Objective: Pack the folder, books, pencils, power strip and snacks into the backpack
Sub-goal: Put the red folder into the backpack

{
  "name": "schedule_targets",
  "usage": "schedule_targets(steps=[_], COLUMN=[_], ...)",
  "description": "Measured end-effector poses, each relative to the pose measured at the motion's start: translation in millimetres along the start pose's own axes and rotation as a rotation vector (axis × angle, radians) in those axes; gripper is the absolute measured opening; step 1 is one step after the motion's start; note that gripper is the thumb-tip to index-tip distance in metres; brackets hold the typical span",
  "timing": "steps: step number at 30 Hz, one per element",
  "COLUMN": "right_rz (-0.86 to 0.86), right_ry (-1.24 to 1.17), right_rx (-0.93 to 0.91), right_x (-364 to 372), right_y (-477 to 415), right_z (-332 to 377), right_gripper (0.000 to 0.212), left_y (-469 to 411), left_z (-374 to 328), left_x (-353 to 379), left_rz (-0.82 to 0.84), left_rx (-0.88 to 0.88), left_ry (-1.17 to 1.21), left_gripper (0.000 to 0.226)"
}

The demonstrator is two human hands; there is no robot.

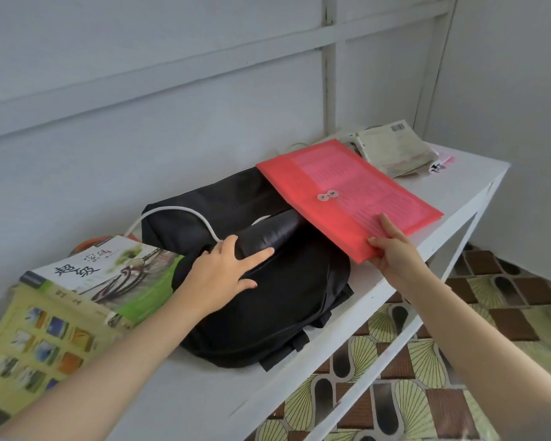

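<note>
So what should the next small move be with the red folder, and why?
Probably slide the red folder leftward into the backpack. The right hand pinches its near corner, most of it lies outside, and the left hand presses on the flap beside the opening.

right hand (395, 249) pinching red folder (347, 192); black backpack (261, 281)

The green book (109, 275) just left of the black backpack (268, 297) bears large black characters "超级" on its cover; the smaller ones beside them seem to read "密码". The pale book (395, 148) beyond the backpack carries a barcode with unreadable digits. The print inside the red folder (347, 192) is too small to read.
</note>
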State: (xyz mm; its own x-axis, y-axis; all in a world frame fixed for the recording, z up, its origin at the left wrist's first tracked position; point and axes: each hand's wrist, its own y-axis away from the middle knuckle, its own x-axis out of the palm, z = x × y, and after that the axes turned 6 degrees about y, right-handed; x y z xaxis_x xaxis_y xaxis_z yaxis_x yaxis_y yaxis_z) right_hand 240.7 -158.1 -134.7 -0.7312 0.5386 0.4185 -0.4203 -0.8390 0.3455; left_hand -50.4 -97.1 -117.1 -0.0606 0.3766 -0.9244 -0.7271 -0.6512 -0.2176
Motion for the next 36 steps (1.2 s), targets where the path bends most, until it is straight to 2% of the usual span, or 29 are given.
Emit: schedule_targets(steps=[4, 6, 14, 22, 31, 36], right_rz=[-0.041, -0.064, -0.192, -0.275, -0.218, -0.156], right_ry=[0.021, 0.039, 0.106, 0.382, 0.606, 0.682], right_rx=[-0.036, -0.059, -0.151, -0.314, -0.481, -0.446], right_x=[7, 12, 24, 26, 11, 1], right_y=[12, 21, 67, 123, 192, 223], right_z=[0, 1, -4, -4, -13, -17], right_gripper=[0.063, 0.063, 0.067, 0.073, 0.07, 0.07], left_y=[-9, -15, -21, -26, -31, -35], left_z=[3, 2, -3, 11, 10, 3], left_x=[-6, -13, -14, -22, -34, -40], left_rz=[0.221, 0.262, 0.169, 0.126, 0.038, 0.01], left_rx=[-0.092, -0.09, -0.069, -0.107, -0.169, -0.225], left_ry=[0.068, 0.065, 0.284, 0.487, 0.56, 0.542], left_gripper=[0.067, 0.067, 0.063, 0.06, 0.059, 0.062])
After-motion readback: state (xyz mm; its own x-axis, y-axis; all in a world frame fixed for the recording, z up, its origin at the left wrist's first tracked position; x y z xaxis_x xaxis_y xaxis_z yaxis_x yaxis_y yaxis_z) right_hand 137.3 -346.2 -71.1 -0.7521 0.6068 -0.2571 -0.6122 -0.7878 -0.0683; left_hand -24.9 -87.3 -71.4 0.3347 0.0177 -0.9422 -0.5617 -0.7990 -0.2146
